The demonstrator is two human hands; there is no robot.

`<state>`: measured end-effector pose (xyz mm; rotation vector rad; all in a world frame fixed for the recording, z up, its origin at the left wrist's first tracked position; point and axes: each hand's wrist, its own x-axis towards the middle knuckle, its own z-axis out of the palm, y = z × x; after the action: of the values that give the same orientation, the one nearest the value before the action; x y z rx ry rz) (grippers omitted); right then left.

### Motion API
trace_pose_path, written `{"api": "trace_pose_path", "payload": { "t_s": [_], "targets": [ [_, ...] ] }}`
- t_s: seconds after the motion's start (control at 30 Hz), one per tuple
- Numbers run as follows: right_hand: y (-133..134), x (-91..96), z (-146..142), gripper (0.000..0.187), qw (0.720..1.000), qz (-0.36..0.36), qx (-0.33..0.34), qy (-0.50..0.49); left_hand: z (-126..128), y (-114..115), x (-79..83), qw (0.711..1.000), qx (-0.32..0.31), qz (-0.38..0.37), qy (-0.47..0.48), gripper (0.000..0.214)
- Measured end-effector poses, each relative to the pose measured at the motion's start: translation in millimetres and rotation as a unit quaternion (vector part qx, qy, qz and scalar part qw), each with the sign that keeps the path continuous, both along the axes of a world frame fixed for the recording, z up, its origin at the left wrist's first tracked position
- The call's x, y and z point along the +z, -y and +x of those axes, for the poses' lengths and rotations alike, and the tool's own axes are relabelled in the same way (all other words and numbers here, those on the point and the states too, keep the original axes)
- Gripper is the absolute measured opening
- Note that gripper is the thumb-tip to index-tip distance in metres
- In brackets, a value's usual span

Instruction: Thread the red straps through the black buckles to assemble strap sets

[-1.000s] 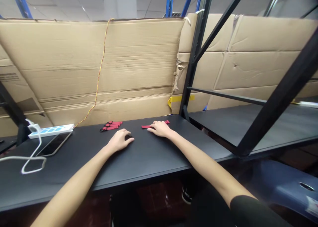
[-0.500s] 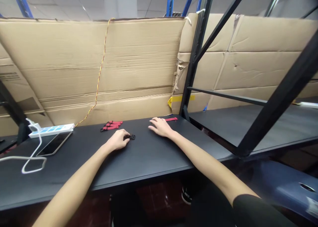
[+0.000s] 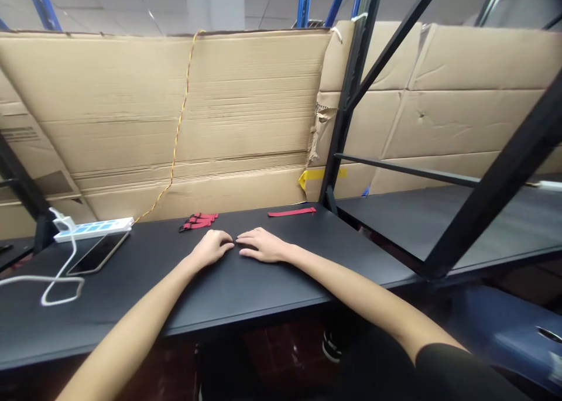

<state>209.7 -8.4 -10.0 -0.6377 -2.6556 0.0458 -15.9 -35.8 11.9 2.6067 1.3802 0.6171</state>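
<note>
My left hand (image 3: 213,247) rests low over the black table top (image 3: 246,290), its fingers and thumb pinched round a small black buckle, which is mostly hidden now. Close on its right, my right hand (image 3: 263,246) reaches in with fingers stretched out and thumb apart. Its fingertips are beside the buckle; whether they touch it I cannot tell. A single red strap (image 3: 292,212) lies flat behind my right hand. Several red straps with black buckles (image 3: 199,221) lie in a small pile behind my left hand.
A white power strip (image 3: 94,229) with a plugged-in white cable (image 3: 61,300) stands at the left, a phone-like device (image 3: 100,253) in front of it. Cardboard panels (image 3: 246,114) wall the back. A black metal frame post (image 3: 340,126) rises at the right.
My right hand has moved left and nearer, from the single red strap to beside my left hand. That strap is now uncovered. My left hand has barely moved.
</note>
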Motion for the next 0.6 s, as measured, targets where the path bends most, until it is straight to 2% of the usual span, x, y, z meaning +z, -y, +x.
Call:
{"api": "trace_pose_path", "payload": {
  "t_s": [0.1,0.2,0.27,0.37,0.43,0.47,0.6],
  "targets": [
    [3.7,2.4,-1.8,0.047,1.0,-0.002,0.01,0.022,1.6,-1.8,-4.5,1.0,0.009,-0.005,0.023,0.028],
    [3.8,3.4,-2.9,0.049,0.999,-0.013,0.002,0.04,-3.6,-6.1,-4.1,0.999,0.044,0.015,0.016,0.034],
    [-0.6,3.3,-0.5,0.053,0.999,-0.023,-0.012,0.045,-13.3,-10.2,-1.1,0.993,0.099,0.057,-0.017,0.038],
    [-13.7,2.8,9.1,0.058,0.996,-0.04,-0.066,0.048,-35.6,-17.6,1.7,0.962,0.237,0.103,-0.084,0.039],
    [-24.4,2.1,17.7,0.062,0.99,-0.052,-0.117,0.055,-51.3,-22.6,-0.4,0.942,0.3,0.096,-0.117,0.041],
    [-29.7,1.7,21.8,0.065,0.986,-0.059,-0.141,0.06,-57.9,-24.9,-2.4,0.938,0.313,0.075,-0.132,0.042],
    [-45.3,-1.1,31.9,0.075,0.968,-0.095,-0.218,0.077,-69.1,-30.0,-9.1,0.939,0.305,-0.002,-0.157,0.042]
  ]
}}
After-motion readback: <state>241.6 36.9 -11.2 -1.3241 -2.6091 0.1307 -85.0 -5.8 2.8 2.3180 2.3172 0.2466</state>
